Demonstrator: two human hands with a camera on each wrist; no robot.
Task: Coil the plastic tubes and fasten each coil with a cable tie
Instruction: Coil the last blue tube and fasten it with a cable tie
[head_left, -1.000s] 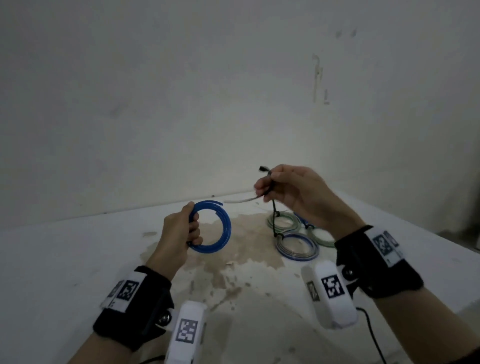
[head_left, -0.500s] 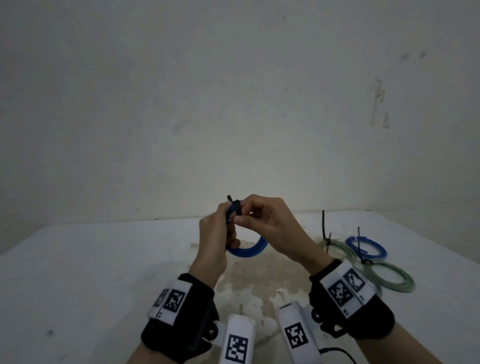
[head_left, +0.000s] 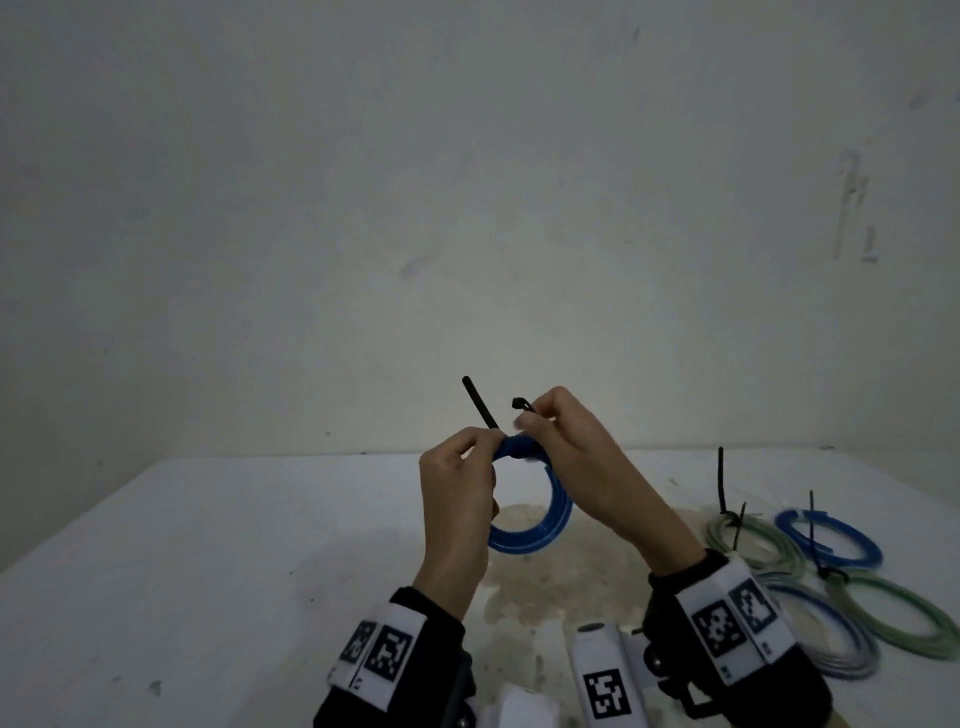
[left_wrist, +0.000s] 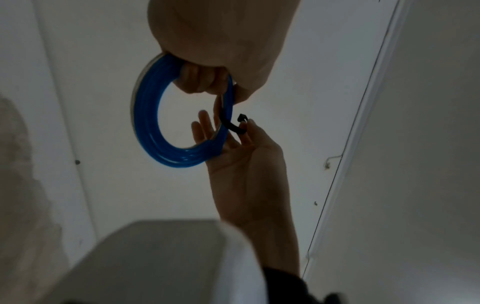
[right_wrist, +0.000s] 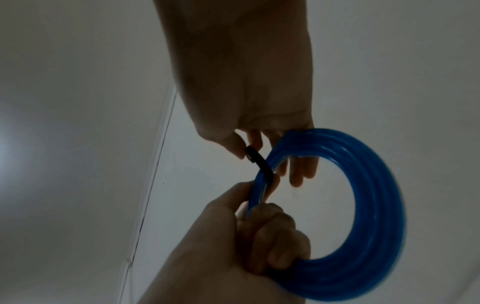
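cable tie (head_left: 480, 402) middle hidden behind fingers, green coil (head_left: 898, 613) cut off at right edge

Head cam: looks forward and down from above the hands (head_left: 514, 467), wall behind, surface (head_left: 208, 545) below. Both wrist cams: close, looking along each palm, facing one another. All three share the blue coil (head_left: 540, 525) and black tie (left_wrist: 233, 125).
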